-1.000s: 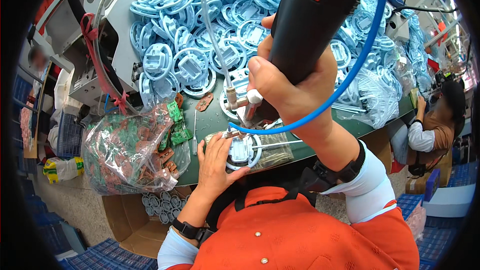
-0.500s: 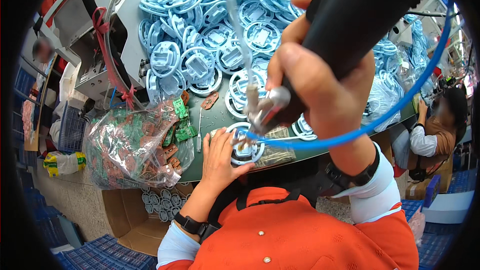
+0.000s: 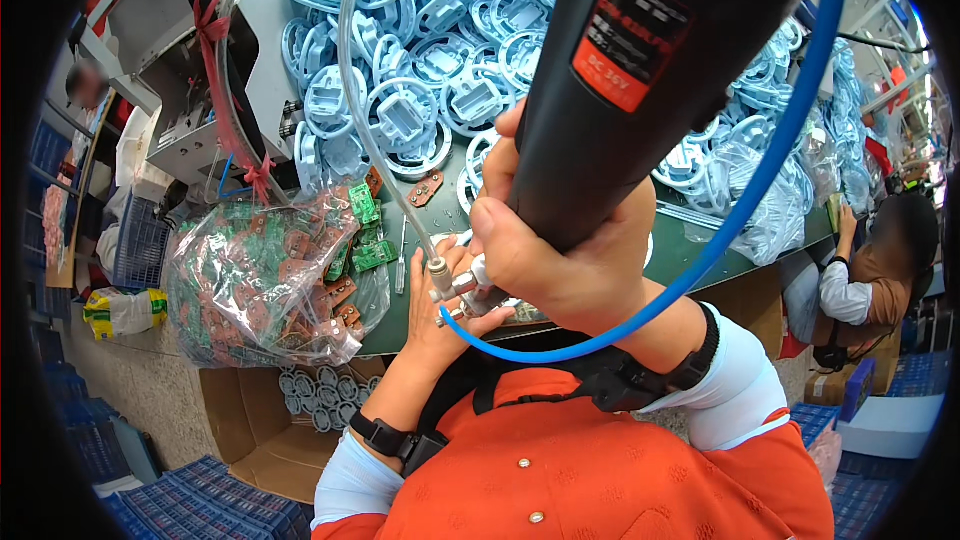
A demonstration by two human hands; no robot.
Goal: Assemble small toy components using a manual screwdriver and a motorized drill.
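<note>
My right hand is wrapped round a thick black electric screwdriver, tilted so its metal head points down toward my left hand. A clear feed tube and a blue hose join the fittings at that head. On the near edge of the green table, my left hand lies with fingers forward and thumb to the right, curved against a pale blue round plastic part. Most of this part, and the tool's tip, is hidden behind the screwdriver and my hands.
Many pale blue round parts are heaped across the table's far side. A clear bag of green and brown circuit boards sits left, beside a slim hand screwdriver. A cardboard box holds round parts below. Another person works at right.
My right hand and the electric screwdriver have moved left and nearer to me. The tool's label now shows, and its head covers part of my left hand. The left hand stays nearly in place.
</note>
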